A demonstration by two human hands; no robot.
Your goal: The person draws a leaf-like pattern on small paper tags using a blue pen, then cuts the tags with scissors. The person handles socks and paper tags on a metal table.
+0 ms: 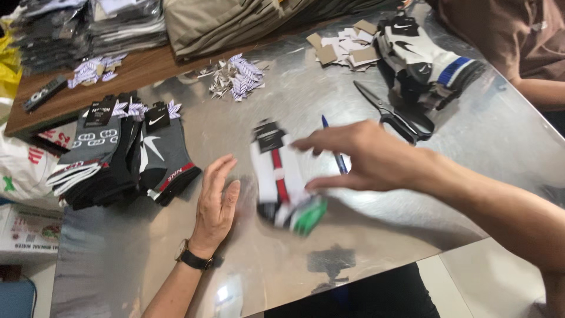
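While a shiny metal table (329, 253) fills most of the view, the biggest things on it sit along its far edge: folded khaki cloth (235, 20) stacked at the top, and bundles in clear wrapping (100, 23) to its left on a brown wooden surface. At the far right another person's sleeve and forearm (529, 53) rest by the table edge. A heap of dark grey and black socks (118, 159) with black header cards lies on the left side of the table, and a second heap of white, black and blue socks (429, 59) lies at the far right. The right hand (365, 159) reaches in from the right, fingers spread and unclenched, thumb and fingertips just over a white sock pair (282, 179) with a red stripe, black card and green toe, which lies flat in the middle of the table; motion blur hides whether they actually pinch it. The left hand (216, 203), wearing a dark wristwatch, lies flat and released on the table just left of that pair, holding nothing. Black scissors (394, 115) lie beyond the right hand, cardboard scraps (347, 47) and white-and-purple paper tags (238, 76) farther back, and a blue pen (332, 147) shows partly behind the right fingers
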